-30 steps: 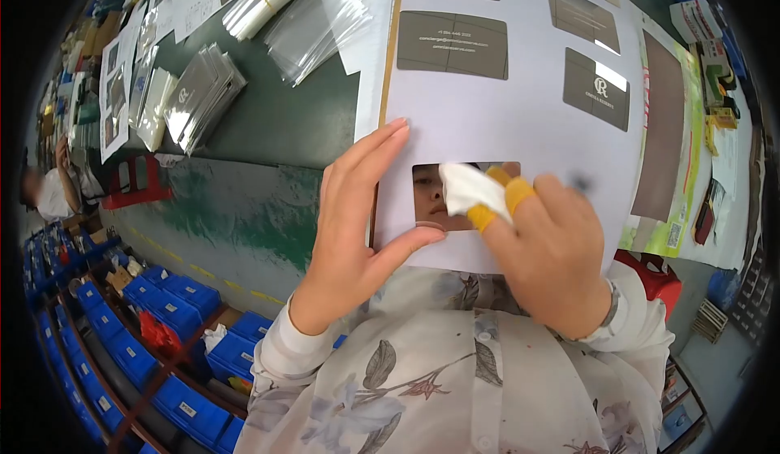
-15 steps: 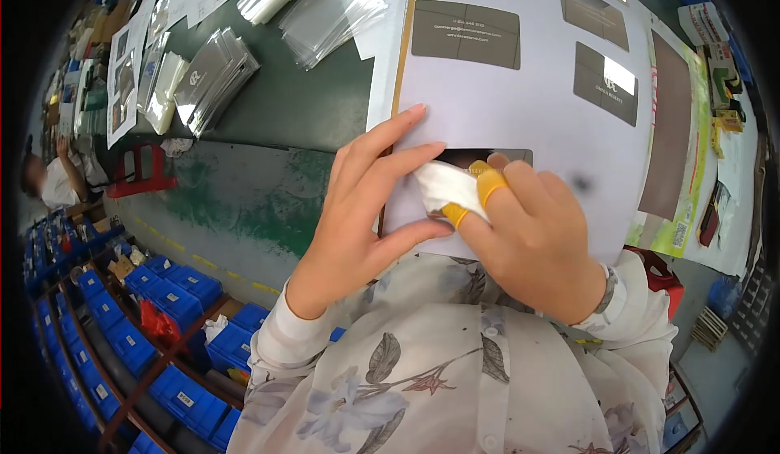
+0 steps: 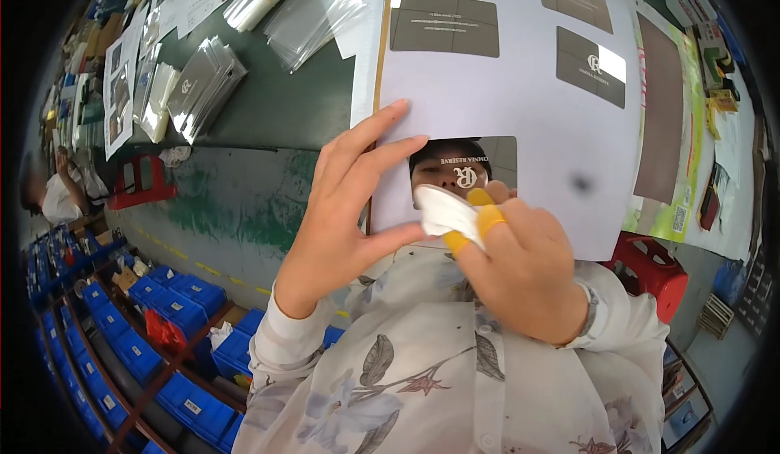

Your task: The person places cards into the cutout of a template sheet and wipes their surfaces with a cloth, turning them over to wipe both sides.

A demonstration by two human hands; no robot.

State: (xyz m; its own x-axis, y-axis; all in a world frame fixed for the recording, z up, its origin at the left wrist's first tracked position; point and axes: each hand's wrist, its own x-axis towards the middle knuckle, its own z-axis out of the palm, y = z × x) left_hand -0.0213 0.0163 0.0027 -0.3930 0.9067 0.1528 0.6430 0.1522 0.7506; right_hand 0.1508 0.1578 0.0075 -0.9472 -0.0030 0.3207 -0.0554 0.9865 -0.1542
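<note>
A mirror-like card (image 3: 502, 160) with a white logo and "OMNIA RESERVE" lettering lies upside down to me on a white sheet (image 3: 455, 97). My left hand (image 3: 333, 202) has its fingers spread at the card's left side, with a fingertip on the upper left corner and the thumb by the lower left. My right hand (image 3: 528, 271), wearing yellow finger covers (image 3: 490, 217), pinches a folded white cloth (image 3: 447, 212) over the card's lower edge. Part of that edge is hidden by the cloth and fingers.
More cards (image 3: 444, 27) lie along the sheet's far part. Stacked cards in clear sleeves (image 3: 205, 88) and clear plastic sleeves (image 3: 315, 19) rest on the green table (image 3: 276, 101). Blue bins (image 3: 191, 401) stand lower left; a red stool (image 3: 650, 271) is at right.
My right hand and the cloth have moved down toward me, uncovering the card's logo and lettering. The left hand stays at the card's left side. The view has shifted slightly.
</note>
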